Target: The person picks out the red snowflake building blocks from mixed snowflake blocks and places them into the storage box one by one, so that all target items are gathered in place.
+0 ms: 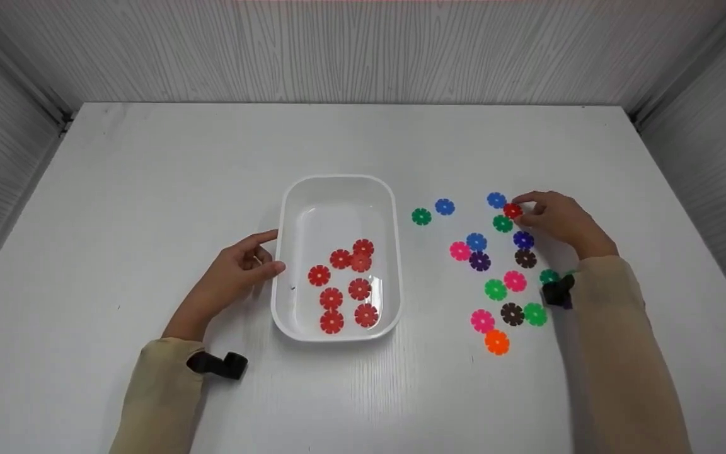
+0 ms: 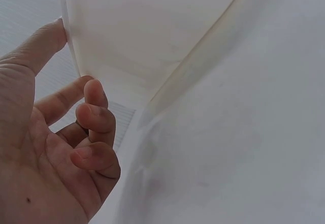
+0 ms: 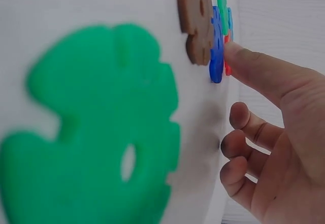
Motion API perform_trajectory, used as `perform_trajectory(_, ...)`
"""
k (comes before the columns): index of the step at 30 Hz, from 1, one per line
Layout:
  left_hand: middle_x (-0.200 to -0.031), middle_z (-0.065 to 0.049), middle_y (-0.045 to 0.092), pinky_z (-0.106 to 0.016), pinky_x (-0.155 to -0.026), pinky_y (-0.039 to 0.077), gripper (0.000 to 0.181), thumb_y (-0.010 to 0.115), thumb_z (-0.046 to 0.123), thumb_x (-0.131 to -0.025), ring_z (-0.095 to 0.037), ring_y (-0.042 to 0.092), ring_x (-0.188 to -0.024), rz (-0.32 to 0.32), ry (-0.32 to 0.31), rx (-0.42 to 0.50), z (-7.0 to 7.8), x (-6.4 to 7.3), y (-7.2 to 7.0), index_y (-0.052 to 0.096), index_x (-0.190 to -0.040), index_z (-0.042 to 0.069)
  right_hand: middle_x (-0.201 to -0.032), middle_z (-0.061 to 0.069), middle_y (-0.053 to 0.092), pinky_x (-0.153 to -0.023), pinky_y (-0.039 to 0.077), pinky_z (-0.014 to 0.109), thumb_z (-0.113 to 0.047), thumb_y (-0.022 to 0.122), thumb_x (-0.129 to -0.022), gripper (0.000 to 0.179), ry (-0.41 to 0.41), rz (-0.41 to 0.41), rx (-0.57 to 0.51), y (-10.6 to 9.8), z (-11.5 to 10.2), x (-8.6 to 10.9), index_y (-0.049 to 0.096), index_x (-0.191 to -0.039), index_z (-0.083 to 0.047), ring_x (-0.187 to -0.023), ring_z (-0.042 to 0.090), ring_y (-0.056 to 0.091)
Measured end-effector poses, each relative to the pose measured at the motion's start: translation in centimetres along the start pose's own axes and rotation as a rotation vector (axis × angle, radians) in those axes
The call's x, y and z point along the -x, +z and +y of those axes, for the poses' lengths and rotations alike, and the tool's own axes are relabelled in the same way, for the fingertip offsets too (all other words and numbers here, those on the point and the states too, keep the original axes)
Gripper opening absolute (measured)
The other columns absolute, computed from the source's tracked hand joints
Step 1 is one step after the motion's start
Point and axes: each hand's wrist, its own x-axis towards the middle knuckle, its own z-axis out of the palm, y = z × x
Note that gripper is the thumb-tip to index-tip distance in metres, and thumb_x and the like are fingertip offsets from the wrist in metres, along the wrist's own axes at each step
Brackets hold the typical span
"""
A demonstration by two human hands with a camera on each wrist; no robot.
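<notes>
My left hand is at the left side of a white plastic tray. Thumb and forefinger hold the tray's rim, while the other fingers curl loosely beside it, as the left wrist view shows. Inside the tray lie several red snowflake discs, mostly in its nearer half. Over on the right, my right hand pinches another red snowflake disc between thumb and forefinger. That disc is among a blue disc and a green disc. In the right wrist view, the thumb tip touches the red disc's edge.
Several loose discs spread right of the tray, among them a pink disc, a brown disc and an orange disc. One green disc lies close to the right wrist's camera. Grey panels stand around the white table.
</notes>
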Motion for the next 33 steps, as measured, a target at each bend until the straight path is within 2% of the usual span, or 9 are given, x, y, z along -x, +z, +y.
perform_trajectory(6,-0.094,-0.004,0.053,-0.024,-0.063,0.041,0.06,0.068,0.033,-0.09,-0.014,0.047,-0.076,0.006,-0.003,-0.001,0.0,0.0,0.0,0.045,-0.144,0.018,-0.122,0.024,0.053,-0.091,0.045,0.059,-0.031,0.058,-0.096,0.044,-0.047,0.034,0.14,-0.3,-1.1,0.2,0.053,-0.135,-0.013,-0.105,0.038,0.051)
perform_trajectory(11,-0.095,-0.004,0.053,-0.024,-0.064,0.042,0.061,0.068,0.034,-0.09,-0.016,0.048,-0.077,0.004,-0.008,-0.002,-0.2,-0.2,0.1,0.045,-0.144,0.019,-0.119,0.024,0.056,-0.09,0.046,0.057,-0.027,0.059,-0.095,0.043,-0.054,0.036,0.183,-0.4,-1.5,0.3,0.052,-0.131,-0.006,-0.101,0.036,0.054)
perform_trajectory(18,-0.096,-0.004,0.053,-0.024,-0.063,0.041,0.061,0.068,0.033,-0.09,-0.014,0.047,-0.076,0.004,-0.006,-0.006,-0.1,-0.2,0.1,0.045,-0.144,0.019,-0.109,0.022,0.057,-0.087,0.049,0.053,-0.035,0.06,-0.094,0.047,-0.032,0.045,0.165,0.0,-1.1,0.5,0.052,-0.124,0.0,-0.096,0.034,0.054)
perform_trajectory(25,-0.096,-0.004,0.053,-0.024,-0.063,0.041,0.062,0.067,0.033,-0.09,-0.014,0.047,-0.076,0.002,-0.017,0.001,0.0,0.0,0.0,0.043,-0.146,0.019,-0.112,0.021,0.052,-0.084,0.048,0.051,-0.036,0.058,-0.094,0.049,-0.028,0.088,0.126,-0.3,-0.6,0.8,0.049,-0.129,-0.002,-0.097,0.034,0.051)
perform_trajectory(29,-0.096,-0.005,0.052,-0.024,-0.063,0.041,0.062,0.067,0.034,-0.09,-0.015,0.046,-0.077,0.008,-0.017,-0.008,0.1,0.0,0.0,0.044,-0.145,0.019,-0.113,0.021,0.052,-0.082,0.048,0.049,-0.038,0.058,-0.095,0.05,-0.042,0.126,0.118,-0.5,-0.8,1.1,0.048,-0.129,-0.004,-0.096,0.034,0.05)
perform_trajectory(33,-0.096,-0.005,0.053,-0.024,-0.064,0.041,0.062,0.067,0.034,-0.09,-0.016,0.047,-0.078,0.009,-0.011,-0.014,0.0,0.0,0.0,0.044,-0.145,0.019,-0.11,0.02,0.053,-0.078,0.049,0.047,-0.038,0.059,-0.094,0.048,-0.09,0.166,0.135,-0.4,-1.2,1.4,0.05,-0.127,-0.004,-0.092,0.032,0.051)
